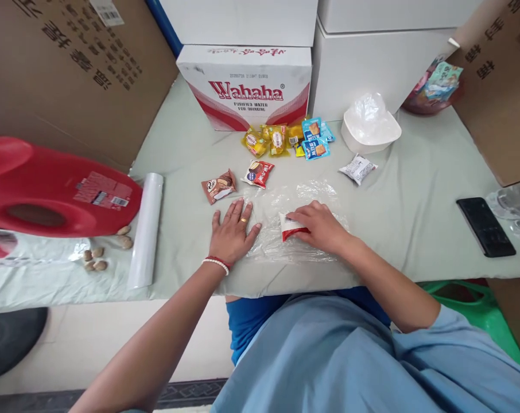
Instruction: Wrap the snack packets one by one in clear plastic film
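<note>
A clear plastic bag lies flat on the cloth-covered table in front of me. My left hand rests palm down with fingers spread, its thumb at the bag's left edge. Over the middle of the bag, my right hand has its fingers closed on a red and white snack packet. Just beyond my left hand are a brown snack packet and another red snack packet. A silvery white packet lies farther off to the right.
Yellow-wrapped snacks and blue packets sit before the Wahaha carton. A white bowl holds clear plastic bags. At left are a plastic roll, walnuts and a red jug; at right, a phone.
</note>
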Tool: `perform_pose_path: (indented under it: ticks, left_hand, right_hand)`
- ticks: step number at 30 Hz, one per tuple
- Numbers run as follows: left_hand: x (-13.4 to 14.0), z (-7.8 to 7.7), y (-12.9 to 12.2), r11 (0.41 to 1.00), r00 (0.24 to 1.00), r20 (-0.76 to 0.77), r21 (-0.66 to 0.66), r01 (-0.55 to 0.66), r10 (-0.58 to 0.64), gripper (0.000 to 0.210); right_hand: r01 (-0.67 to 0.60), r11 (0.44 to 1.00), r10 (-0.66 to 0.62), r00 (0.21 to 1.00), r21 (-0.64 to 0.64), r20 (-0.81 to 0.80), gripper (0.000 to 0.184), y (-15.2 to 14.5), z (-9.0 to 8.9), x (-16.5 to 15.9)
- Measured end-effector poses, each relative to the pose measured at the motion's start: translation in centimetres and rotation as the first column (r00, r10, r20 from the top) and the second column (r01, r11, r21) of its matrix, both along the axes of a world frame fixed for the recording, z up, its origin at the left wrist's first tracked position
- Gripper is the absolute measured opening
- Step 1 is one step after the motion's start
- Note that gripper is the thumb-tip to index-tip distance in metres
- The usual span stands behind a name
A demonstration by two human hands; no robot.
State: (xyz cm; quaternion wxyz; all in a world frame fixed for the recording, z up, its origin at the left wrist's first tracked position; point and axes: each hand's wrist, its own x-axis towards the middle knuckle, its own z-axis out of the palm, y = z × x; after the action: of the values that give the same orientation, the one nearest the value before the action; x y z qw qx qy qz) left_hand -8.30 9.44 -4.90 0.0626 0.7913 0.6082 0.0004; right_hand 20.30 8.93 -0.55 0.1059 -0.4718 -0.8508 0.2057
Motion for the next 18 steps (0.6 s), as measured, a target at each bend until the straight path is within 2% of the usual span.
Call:
perform_pose_path:
  ticks: [2,5,6,8,10,13,15,18]
  left_hand:
    - [0.0,0.0,0.0,1.0,1.0,0.002,-0.001,-0.003,0.003,0.07]
    - [-0.1,-0.1,0.0,1.0,1.0,0.021,0.013,0.007,-0.007,0.07]
    - [-0.1,-0.2,0.0,1.0,0.999,0.031,0.019,0.012,-0.013,0.069]
    - [-0.2,-0.3,0.0,0.999,0.998,0.058,0.032,0.02,-0.022,0.067]
    - [-0.3,-0.6,-0.1,0.997,0.995,0.095,0.072,0.007,-0.014,0.066]
    - [-0.8,-0.8,-0.6,0.968,0.987,0.158,0.248,-0.038,-0.002,0.069]
    - [-1.1,-0.6,-1.0,0.941,0.98,0.177,0.338,0.03,-0.094,0.059]
    - [-1.1,0.2,-1.5,0.922,0.928,0.169,0.268,0.281,-0.332,0.031]
  right_hand:
    - [0.042,0.999,-0.042,0.999,0.013,0.034,0.051,-0.4,-0.7,-1.2]
    - [0.076,0.991,-0.072,0.997,0.11,-0.033,0.043,-2.4,-1.0,-2.0]
    - [0.037,0.992,-0.028,0.997,0.124,-0.074,0.039,-3.3,-1.0,-2.2]
    - [-0.121,0.988,0.134,0.981,0.098,-0.14,0.035,-5.3,-1.1,-2.6]
    - [-0.296,0.955,0.296,0.94,0.028,-0.17,0.036,-7.1,-1.4,-3.0]
    - [-0.436,0.896,0.417,0.892,-0.085,-0.177,0.042,-8.9,-1.7,-3.1]
    - [-0.479,0.866,0.447,0.87,-0.142,-0.207,0.045,-9.6,-1.6,-2.8]
    - [-0.499,0.84,0.44,0.857,-0.214,-0.268,0.05,-10.2,-1.2,-2.3]
